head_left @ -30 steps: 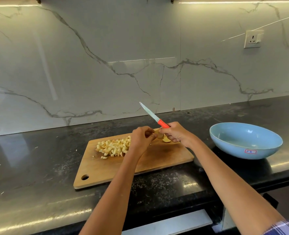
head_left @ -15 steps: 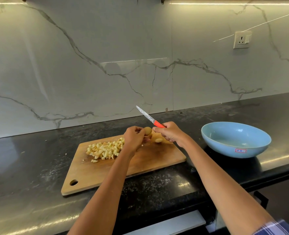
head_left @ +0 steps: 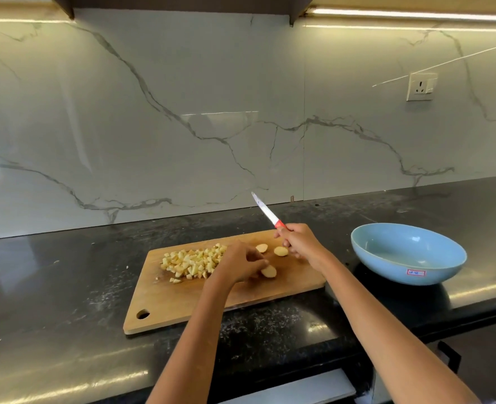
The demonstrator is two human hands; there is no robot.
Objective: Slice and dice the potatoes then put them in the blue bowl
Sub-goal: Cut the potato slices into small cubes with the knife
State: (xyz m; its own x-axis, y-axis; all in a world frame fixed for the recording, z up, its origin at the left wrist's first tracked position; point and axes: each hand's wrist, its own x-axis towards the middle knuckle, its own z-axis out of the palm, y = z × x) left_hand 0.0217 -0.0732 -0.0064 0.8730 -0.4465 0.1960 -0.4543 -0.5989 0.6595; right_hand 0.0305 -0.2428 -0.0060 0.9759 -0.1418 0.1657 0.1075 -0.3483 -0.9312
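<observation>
A wooden cutting board (head_left: 284, 282) lies on the black counter. A heap of diced potato (head_left: 192, 262) sits on its left half. Three potato pieces lie on the board: one (head_left: 269, 271) at my left hand's fingertips, one (head_left: 261, 247) just behind it, one (head_left: 281, 251) near my right hand. My left hand (head_left: 241, 265) is lowered over the board, its fingers pinching the nearest piece. My right hand (head_left: 300, 242) grips the orange handle of a knife (head_left: 265, 210), blade raised and pointing up-left. The blue bowl (head_left: 408, 253) stands empty to the right of the board.
The black stone counter (head_left: 66, 287) runs left to right, with a marble backsplash behind it. A wall socket (head_left: 421, 86) sits high on the right. The counter's front edge is close to my body, with a drawer below.
My left hand has come down from the air to the board with a potato piece. The knife stays raised in my right hand. The camera has shifted.
</observation>
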